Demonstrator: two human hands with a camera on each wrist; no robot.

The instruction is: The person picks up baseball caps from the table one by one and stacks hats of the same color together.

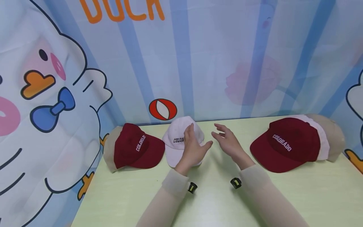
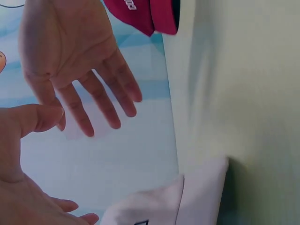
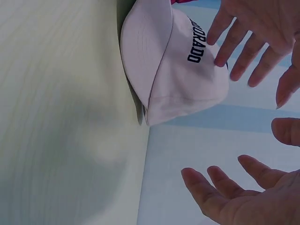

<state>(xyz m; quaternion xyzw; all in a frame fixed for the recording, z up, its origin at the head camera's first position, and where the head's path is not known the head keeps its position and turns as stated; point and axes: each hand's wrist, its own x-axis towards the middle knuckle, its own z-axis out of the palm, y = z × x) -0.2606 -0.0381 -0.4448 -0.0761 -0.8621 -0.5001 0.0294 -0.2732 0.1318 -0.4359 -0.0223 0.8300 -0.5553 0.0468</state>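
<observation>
A white cap (image 1: pixel 175 132) with dark COLORADO lettering sits on the table near the back edge. My left hand (image 1: pixel 193 151) is raised in front of it and hides part of the lettering, fingers extended and thumb spread, holding nothing. To the right of the cap, my right hand (image 1: pixel 227 142) hovers with loosely bent, spread fingers and nothing in its grasp. In the right wrist view the white cap (image 3: pixel 187 70) lies beyond both hands, apart from the right hand (image 3: pixel 248 197). The left wrist view shows the two palms facing each other.
At the left, a maroon cap (image 1: pixel 130 148) overlaps a beige cap (image 1: pixel 110 148). On the right, another maroon cap (image 1: pixel 295 142) is nested with a white cap (image 1: pixel 321 135) and a beige cap (image 1: pixel 334 135). A printed cloth backdrop (image 1: pixel 198 63) rises behind the pale table (image 1: pixel 113 201).
</observation>
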